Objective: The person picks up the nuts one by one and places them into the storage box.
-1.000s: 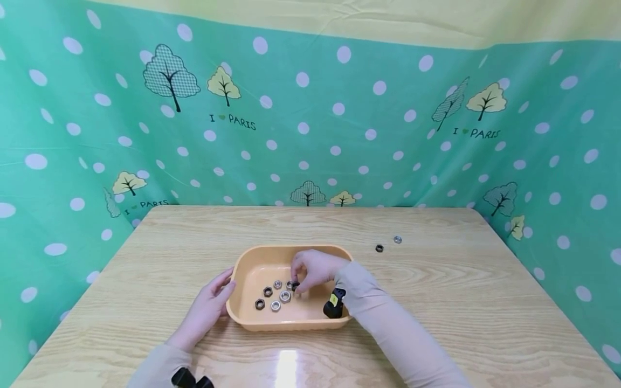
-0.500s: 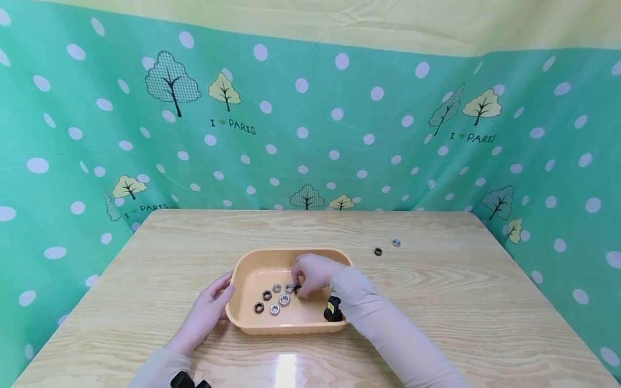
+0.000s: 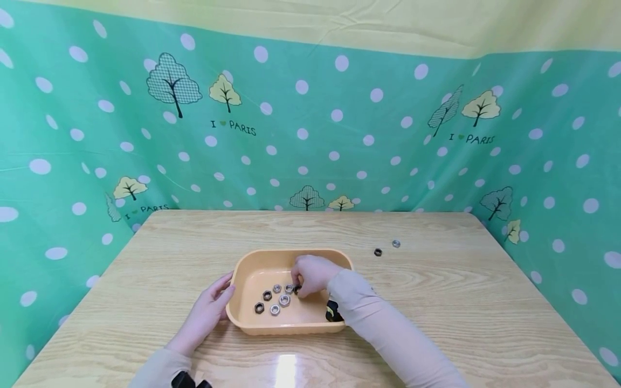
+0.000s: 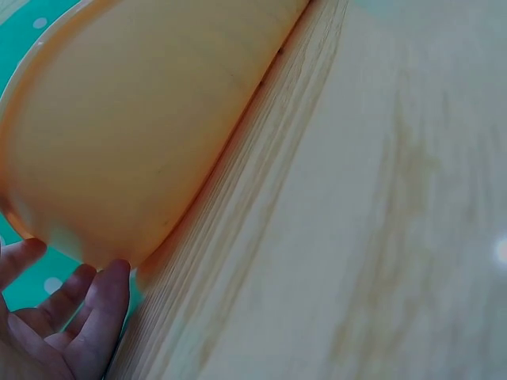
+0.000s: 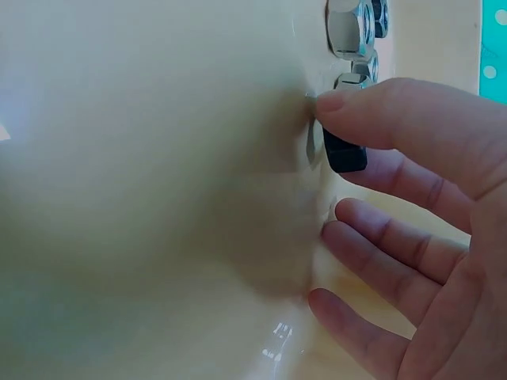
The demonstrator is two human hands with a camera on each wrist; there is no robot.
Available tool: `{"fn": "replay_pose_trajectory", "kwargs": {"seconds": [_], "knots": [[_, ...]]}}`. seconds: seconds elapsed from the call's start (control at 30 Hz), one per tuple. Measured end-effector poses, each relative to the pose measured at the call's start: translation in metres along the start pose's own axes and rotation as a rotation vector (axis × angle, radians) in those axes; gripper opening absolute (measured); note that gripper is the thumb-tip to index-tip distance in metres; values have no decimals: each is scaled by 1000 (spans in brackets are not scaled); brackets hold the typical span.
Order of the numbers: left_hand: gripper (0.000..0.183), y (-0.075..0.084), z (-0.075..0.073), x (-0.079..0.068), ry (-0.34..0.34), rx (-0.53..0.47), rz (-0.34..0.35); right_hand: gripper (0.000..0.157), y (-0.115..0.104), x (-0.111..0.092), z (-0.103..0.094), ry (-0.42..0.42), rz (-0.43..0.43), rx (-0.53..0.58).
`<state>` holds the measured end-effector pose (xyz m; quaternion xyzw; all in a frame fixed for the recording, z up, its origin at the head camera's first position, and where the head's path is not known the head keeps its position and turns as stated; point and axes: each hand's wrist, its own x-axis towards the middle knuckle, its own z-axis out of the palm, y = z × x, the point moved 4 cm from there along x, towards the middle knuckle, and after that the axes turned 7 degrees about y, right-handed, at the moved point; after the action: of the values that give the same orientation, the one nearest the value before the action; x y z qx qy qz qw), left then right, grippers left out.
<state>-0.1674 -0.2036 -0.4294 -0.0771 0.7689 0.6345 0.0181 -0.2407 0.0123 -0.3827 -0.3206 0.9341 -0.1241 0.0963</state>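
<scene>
An orange plastic basin [image 3: 320,325] holds several hex nuts, some silver and some dark. Inside it my right hand [image 3: 314,274] pinches a dark nut [image 5: 344,152] between thumb and forefinger, down near the floor; the other fingers spread loosely in the right wrist view. Just left of that nut lies a silver nut [image 3: 289,289]. A larger silver nut [image 3: 284,300] and a dark nut [image 3: 259,307] lie farther left. My left hand [image 3: 206,312] rests its fingertips against the outside of the basin's left end, seen in the left wrist view too.
Beyond the basin to the right, a dark nut [image 3: 378,252] and a silver nut [image 3: 396,243] lie on the wooden table [image 3: 436,302]. A green dotted cloth [image 3: 271,124] hangs behind and along both sides.
The view has tilted up slightly. My right hand stays low in the basin at the dark nut, its wrist turning a little. My left hand keeps its place at the basin's end.
</scene>
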Motion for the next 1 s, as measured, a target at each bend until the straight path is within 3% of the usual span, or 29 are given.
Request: {"fn": "replay_pose_trajectory", "kwargs": {"seconds": [0.5, 1.0], "knots": [[49, 3, 0, 1, 13, 36, 0, 17, 2, 2, 1, -1, 10, -44], [50, -1, 0, 0, 1, -2, -5, 19, 0, 0, 4, -5, 45, -73]]}}
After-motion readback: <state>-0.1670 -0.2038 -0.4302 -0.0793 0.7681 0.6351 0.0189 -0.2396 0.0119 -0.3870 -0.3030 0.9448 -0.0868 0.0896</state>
